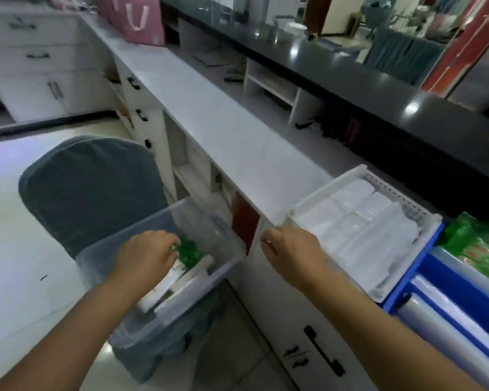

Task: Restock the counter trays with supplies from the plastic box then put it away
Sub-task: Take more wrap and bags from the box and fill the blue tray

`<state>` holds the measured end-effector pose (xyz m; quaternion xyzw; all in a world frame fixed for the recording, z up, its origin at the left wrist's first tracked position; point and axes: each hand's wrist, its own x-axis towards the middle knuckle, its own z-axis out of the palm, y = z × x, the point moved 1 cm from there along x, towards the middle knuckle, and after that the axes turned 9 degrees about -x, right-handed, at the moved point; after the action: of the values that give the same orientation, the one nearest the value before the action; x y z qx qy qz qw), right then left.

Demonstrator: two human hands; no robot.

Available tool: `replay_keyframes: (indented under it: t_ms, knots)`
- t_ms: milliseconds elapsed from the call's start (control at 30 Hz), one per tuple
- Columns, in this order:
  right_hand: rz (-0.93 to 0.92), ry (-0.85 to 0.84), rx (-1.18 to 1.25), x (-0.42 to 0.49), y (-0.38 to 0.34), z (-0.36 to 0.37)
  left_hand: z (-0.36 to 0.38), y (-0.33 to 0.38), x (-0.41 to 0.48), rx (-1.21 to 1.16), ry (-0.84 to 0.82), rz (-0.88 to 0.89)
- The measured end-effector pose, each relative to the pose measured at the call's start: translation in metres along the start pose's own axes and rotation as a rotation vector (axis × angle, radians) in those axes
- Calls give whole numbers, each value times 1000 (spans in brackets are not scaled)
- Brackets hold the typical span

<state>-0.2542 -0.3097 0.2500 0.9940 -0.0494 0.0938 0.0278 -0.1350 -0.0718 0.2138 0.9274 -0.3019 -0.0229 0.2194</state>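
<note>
The clear plastic box (181,303) is sitting on a chair (91,187) with a grey-green cover, right by the white counter (223,122). Its long side is pointing from the chair toward the counter front. The left hand (144,255) is reaching down into it, with bent fingers touching some green packs (191,251). I cannot tell if it is gripping them. Long white pieces (187,275) are lying beside the green packs, pointing the same way as the box.

The right hand (291,255) is hanging over the counter edge, fingers loosely curled, holding nothing. Just beside it, a white tray (331,183) full of white packs (359,230) is lying along the counter. A blue tray (424,266) with clear rolls (458,314) is touching it. Any writing is too blurry to read.
</note>
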Motion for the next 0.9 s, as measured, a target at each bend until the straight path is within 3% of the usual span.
replay_keyframes:
  t_ms: [233, 600, 900]
  knots:
    - [-53, -150, 68, 43, -101, 50, -32, -123, -49, -4, 14, -258]
    - [-182, -378, 80, 114, -137, 171, 14, -205, -64, -69, -134, -478]
    - [-390, -903, -14, 179, -139, 320, 62, -243, 6, -44, -200, -594]
